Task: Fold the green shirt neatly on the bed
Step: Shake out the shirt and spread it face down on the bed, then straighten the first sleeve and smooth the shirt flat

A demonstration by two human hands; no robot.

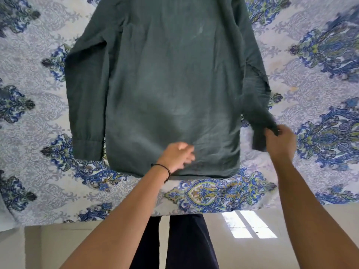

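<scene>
I am looking down at the green shirt (171,84), which is lying spread flat on the bed (310,78), its hem toward me near the bed's edge; my left hand (177,157) is resting on the fabric just above the hem, fingers loosely curled, gripping nothing that I can make out; my right hand (280,143) is pinching the cuff of the right sleeve (258,105), lifting it beside the body; the left sleeve (85,98) is lying straight alongside.
</scene>
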